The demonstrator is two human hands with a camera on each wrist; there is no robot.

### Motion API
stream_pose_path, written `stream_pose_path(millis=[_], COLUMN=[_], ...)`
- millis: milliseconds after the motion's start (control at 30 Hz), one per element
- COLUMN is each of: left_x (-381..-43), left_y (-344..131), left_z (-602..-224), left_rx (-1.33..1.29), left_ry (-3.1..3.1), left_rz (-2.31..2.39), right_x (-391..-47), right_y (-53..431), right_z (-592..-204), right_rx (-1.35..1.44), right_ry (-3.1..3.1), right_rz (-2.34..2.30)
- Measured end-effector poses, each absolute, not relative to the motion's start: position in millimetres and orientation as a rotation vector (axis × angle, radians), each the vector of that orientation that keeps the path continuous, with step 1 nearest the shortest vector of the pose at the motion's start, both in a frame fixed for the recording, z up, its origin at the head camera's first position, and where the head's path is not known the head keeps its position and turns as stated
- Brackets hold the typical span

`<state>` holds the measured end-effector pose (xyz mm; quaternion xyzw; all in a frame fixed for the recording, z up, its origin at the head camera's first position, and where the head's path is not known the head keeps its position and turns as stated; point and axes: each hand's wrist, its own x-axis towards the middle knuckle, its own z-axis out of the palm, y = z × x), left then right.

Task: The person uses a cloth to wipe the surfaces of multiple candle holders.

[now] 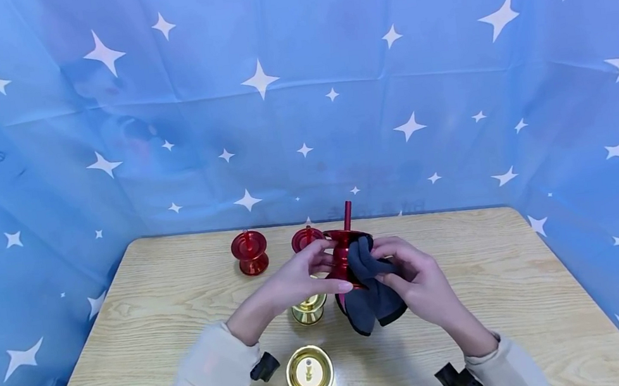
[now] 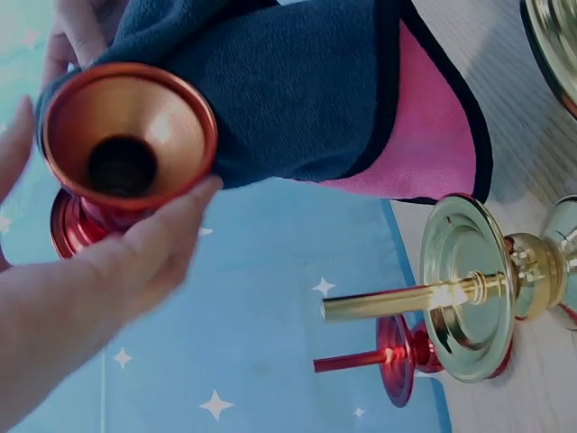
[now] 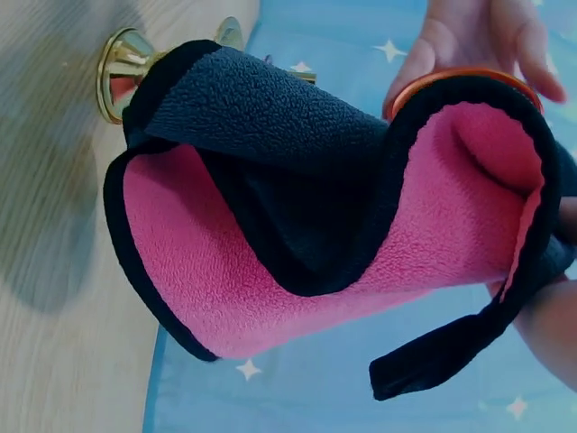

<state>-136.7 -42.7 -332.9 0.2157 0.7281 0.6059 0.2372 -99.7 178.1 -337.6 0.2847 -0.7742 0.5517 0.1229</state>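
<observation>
My left hand (image 1: 296,277) grips a red metal candle holder (image 1: 341,256) between thumb and fingers, lifted above the table. Its thin tube points up past a wide dish. In the left wrist view the flared, hollow underside of the red candle holder (image 2: 176,113) faces the camera. My right hand (image 1: 417,275) pinches a cloth (image 1: 378,307), dark blue-grey on one side and pink on the other with black edging, against the right side of the holder. Across the right wrist view the folded cloth (image 3: 270,262) hides most of the holder and part of the right hand.
On the wooden table (image 1: 158,325) a red candle holder (image 1: 250,250) stands at the back left. Another red one (image 1: 302,237) is partly behind my left hand. A gold candle holder (image 1: 308,315) stands below that hand, and a second gold one (image 1: 310,376) nearer the front.
</observation>
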Motion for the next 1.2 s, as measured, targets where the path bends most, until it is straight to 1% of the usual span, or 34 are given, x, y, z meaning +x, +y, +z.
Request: stream_pose_path(millis=[133, 533, 733, 867, 1033, 1200], left_x=[-137, -138, -134, -133, -136, -138], left_y=[-40, -47, -37, -30, -33, -43], left_z=[-335, -331, -333, -336, -337, -332], left_rx=[0.574, 0.563, 0.496, 0.461, 0.471, 0.484], left_ry=[2.017, 1.755, 1.922, 2.064, 1.997, 1.812], left_rz=[1.687, 1.801, 1.739, 1.697, 1.758, 1.829], right_x=[-101, -110, -109, -106, -103, -105], right_y=[180, 189, 186, 181, 180, 186], right_z=[-342, -361, -357, -351, -345, -346], right_rx=[0.814, 0.689, 0.674, 0.751, 0.852, 0.775], right_ry=[-2.263, -2.331, -2.366, -2.349, -2.289, -2.311], right_rz=[1.629, 1.759, 1.672, 1.574, 1.517, 1.641])
